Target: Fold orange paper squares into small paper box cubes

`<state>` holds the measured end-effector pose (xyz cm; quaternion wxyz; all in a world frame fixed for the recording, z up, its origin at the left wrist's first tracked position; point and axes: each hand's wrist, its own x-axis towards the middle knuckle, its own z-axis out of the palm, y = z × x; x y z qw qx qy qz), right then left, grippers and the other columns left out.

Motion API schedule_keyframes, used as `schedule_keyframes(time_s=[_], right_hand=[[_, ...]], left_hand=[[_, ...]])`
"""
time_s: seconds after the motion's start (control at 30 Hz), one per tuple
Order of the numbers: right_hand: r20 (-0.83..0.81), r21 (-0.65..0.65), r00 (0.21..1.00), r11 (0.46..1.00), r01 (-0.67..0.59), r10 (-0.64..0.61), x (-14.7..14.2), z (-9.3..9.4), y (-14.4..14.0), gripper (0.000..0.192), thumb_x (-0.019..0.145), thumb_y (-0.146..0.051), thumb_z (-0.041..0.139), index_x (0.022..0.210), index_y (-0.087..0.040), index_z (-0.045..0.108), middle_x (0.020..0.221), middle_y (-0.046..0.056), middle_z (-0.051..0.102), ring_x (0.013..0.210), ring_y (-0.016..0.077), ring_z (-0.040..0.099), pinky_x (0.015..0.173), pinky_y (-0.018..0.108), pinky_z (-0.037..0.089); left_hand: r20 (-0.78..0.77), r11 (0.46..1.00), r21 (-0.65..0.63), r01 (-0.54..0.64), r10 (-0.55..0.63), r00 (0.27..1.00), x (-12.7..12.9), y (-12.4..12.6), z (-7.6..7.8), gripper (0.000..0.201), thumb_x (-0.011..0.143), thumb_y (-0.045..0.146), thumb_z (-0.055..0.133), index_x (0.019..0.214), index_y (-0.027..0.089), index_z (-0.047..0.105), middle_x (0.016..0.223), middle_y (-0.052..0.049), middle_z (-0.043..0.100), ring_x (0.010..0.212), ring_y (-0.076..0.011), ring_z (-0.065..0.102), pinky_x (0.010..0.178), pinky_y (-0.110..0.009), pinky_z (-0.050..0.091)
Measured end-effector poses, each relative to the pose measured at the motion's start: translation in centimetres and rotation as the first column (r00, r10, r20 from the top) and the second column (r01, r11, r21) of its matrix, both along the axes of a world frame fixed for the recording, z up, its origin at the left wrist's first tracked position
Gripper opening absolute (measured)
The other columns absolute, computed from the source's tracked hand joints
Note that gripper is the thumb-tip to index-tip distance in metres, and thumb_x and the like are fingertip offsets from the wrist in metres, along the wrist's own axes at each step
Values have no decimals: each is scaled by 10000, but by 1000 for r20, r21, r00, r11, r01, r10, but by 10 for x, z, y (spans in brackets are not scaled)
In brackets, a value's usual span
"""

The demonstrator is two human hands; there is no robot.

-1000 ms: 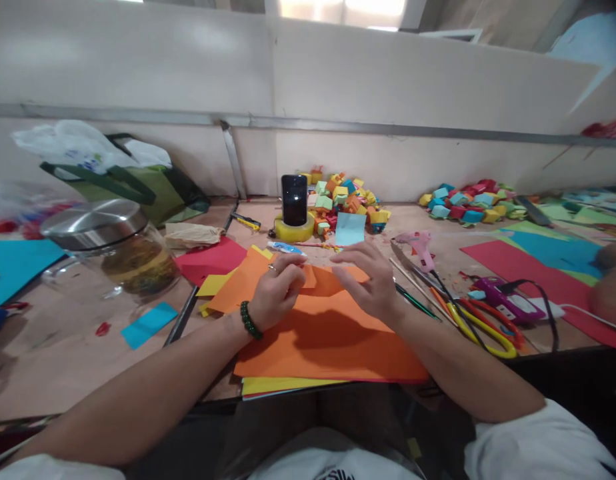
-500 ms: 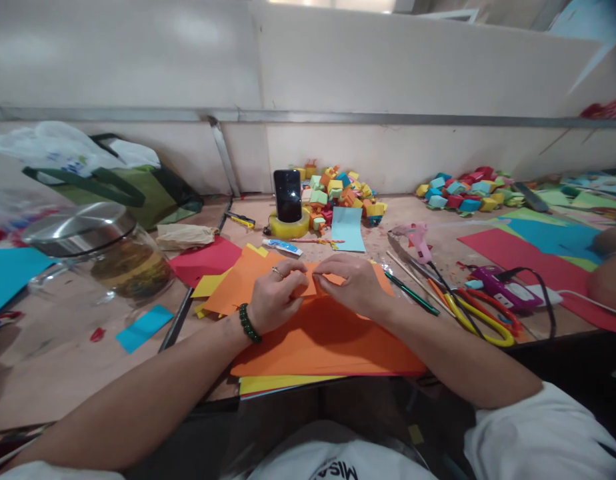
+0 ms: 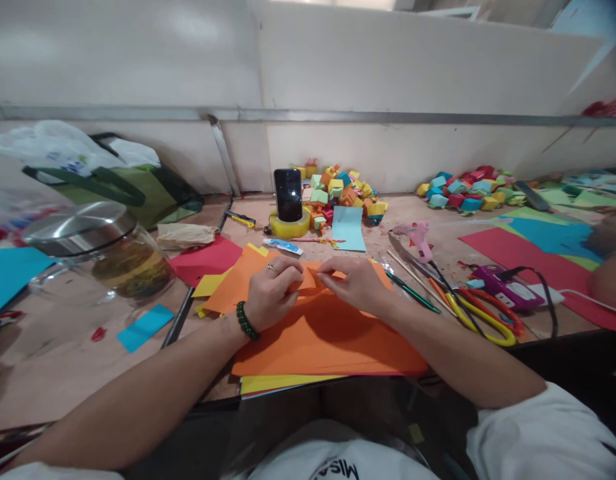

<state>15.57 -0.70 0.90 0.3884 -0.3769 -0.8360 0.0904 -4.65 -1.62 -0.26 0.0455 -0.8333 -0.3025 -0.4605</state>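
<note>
R hand (image 3: 355, 283) closed in; both w/ L hand (image 3: 273, 293) pinch small folded orange paper (image 3: 311, 280).

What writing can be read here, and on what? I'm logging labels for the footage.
"MISA", seen upside down, cut off at the frame edge: on the white shirt.
Print on the plastic bag: too blurred to read.
Print on the small blue packet: too small to read.

The white shirt (image 3: 338, 460) bears upside-down letters, roughly "MISA".
</note>
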Motion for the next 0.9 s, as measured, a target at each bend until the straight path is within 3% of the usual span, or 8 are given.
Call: schedule_keyframes(time_s=[0.33, 0.67, 0.9], right_hand=[[35, 242, 998, 969, 41, -51, -5, -2, -9, 158, 871, -182, 567, 810, -211, 710, 751, 7, 739, 636, 120, 644, 605, 225, 450], [98, 300, 993, 954, 28, -60, -8, -6, -12, 179, 877, -165, 550, 785, -191, 701, 707, 8, 724, 622, 108, 639, 578, 216, 414], [96, 326, 994, 945, 15, -49, -9, -10, -12, 202, 889, -163, 531, 766, -184, 690, 718, 11, 733, 634, 109, 651, 574, 211, 412]], left_hand=[[-1, 999, 51, 9, -9, 1000, 3, 0, 2, 186, 809, 55, 498, 782, 196, 616, 845, -43, 699, 778, -148, 653, 705, -248, 522], [-34, 996, 83, 21, -18, 999, 6, -2, 6, 165, 765, 40, 515, 759, 189, 585, 795, -40, 699, 736, -151, 645, 667, -248, 529], [-57, 998, 30, 51, -50, 997, 4, 1, -3, 173, 733, 52, 515, 781, 207, 574, 996, -58, 743, 907, -184, 683, 839, -333, 555]])
